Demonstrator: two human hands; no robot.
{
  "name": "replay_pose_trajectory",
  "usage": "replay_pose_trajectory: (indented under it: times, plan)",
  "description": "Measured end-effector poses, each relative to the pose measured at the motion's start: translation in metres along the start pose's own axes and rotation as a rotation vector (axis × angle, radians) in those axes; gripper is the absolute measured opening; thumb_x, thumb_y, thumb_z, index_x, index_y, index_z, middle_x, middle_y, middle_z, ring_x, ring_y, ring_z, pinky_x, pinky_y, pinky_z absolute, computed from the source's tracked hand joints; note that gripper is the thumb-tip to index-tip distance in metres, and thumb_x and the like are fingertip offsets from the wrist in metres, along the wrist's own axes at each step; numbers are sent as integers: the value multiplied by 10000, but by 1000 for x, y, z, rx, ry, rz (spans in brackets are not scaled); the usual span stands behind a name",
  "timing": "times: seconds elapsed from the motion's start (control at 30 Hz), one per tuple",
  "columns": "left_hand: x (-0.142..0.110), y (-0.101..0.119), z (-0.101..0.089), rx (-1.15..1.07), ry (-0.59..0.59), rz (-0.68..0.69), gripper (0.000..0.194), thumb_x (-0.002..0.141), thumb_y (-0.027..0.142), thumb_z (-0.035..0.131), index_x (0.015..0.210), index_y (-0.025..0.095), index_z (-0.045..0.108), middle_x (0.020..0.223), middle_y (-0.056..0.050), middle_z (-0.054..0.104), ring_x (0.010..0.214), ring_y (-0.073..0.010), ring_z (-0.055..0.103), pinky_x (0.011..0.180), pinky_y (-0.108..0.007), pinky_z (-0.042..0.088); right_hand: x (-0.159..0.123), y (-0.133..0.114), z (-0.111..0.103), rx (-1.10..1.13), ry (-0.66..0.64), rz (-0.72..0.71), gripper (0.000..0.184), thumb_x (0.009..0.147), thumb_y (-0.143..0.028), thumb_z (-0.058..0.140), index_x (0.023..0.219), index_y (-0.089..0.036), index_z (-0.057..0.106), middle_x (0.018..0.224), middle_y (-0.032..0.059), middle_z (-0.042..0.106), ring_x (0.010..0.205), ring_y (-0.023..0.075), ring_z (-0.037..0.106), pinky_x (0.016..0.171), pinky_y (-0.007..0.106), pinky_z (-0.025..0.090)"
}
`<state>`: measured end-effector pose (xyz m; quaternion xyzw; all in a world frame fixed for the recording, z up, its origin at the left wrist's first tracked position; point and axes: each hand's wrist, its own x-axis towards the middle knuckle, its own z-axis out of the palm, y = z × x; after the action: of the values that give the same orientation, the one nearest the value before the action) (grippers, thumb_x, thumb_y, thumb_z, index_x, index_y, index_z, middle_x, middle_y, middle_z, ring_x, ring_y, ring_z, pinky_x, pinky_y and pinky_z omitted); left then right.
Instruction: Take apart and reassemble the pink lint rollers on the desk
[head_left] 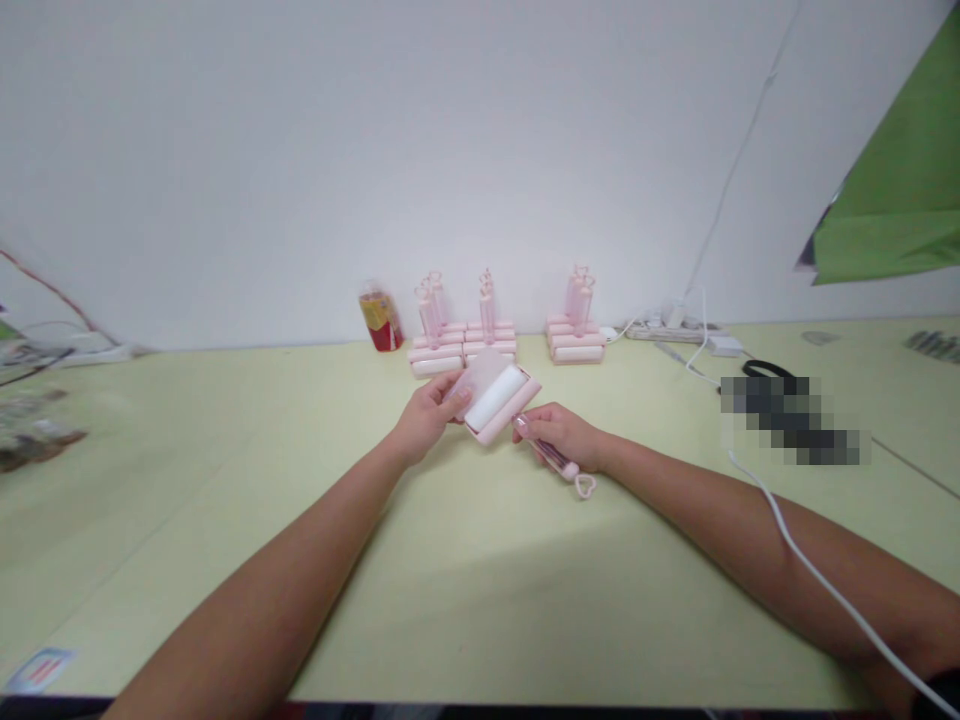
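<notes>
A pink lint roller (496, 399) with a white roll hangs just above the pale green table (480, 580), held between both hands. My left hand (426, 415) pinches its translucent cover at the left end. My right hand (564, 437) is closed round the clear pink handle, whose heart-shaped loop (584, 486) sticks out below the fingers.
Against the white wall stand three stacks of pink lint rollers (462, 340) (575, 322) with upright handles, and a red and yellow can (380, 318) to their left. A power strip (671, 328) and white cables lie at the right, with a blurred dark object (791, 418). Green cloth (896, 190) hangs at upper right.
</notes>
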<state>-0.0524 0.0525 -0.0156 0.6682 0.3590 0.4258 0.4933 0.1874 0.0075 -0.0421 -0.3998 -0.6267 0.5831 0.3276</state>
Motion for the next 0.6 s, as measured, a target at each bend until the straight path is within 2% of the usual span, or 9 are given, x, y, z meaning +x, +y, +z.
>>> replay_pose_trajectory:
  times: [0.33, 0.6]
  plan:
    - [-3, 6, 7, 29, -61, 40, 573, 788, 453, 704, 1267, 158, 592, 1152, -82, 659, 926, -201, 608, 733, -264, 477, -2, -3, 2, 6, -11, 2, 298, 781, -436, 620, 837, -144, 649, 440, -48, 551, 342, 89, 443, 347, 179, 305]
    - [-4, 1, 10, 51, -98, 32, 572, 796, 459, 698, 1265, 147, 591, 1078, -92, 674, 867, -195, 619, 702, -264, 478, 0, 0, 0, -6, -4, -2, 333, 798, -470, 599, 845, -145, 648, 440, -42, 561, 330, 90, 436, 334, 180, 288]
